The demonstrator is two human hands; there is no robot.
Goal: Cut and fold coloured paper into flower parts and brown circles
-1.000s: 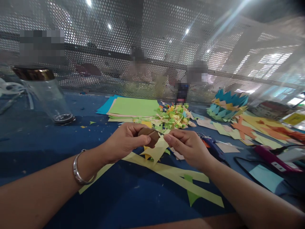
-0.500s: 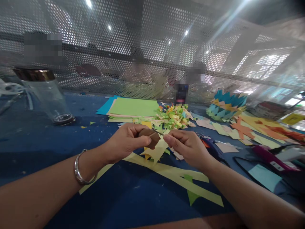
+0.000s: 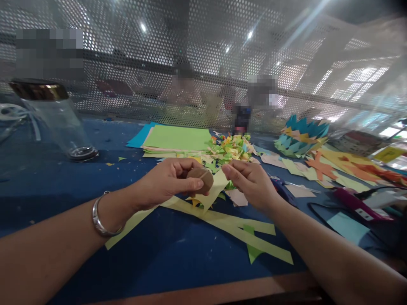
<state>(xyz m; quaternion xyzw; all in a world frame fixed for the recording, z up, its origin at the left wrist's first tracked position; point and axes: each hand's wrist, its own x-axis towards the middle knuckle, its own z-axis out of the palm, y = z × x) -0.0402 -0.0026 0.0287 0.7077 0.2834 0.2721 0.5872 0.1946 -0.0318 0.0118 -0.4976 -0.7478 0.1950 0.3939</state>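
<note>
My left hand (image 3: 171,182) wears a silver bangle at the wrist and pinches a brown rounded piece (image 3: 203,180) between thumb and fingers. A faint line crosses the piece's face; its material is unclear. A short gap to the right, my right hand (image 3: 251,182) has thumb and forefinger pressed together. Whatever they hold, if anything, is too small to make out. Below and between the hands lie a pale yellow paper piece (image 3: 211,192) and long pale yellow paper strips (image 3: 235,226), with a green paper scrap (image 3: 252,250) under the strips.
Stacked coloured paper (image 3: 181,137) and a heap of small folded paper pieces (image 3: 233,148) lie behind the hands. A glass jar (image 3: 63,123) stands left. At right are a paper crown-like ring (image 3: 300,135), orange paper strips (image 3: 321,167), a purple power strip (image 3: 356,203) and a black cable.
My right hand has moved slightly away from the brown piece, and the thin dark line seen between them no longer shows. The brown piece is turned more face-on. The view has shifted slightly.
</note>
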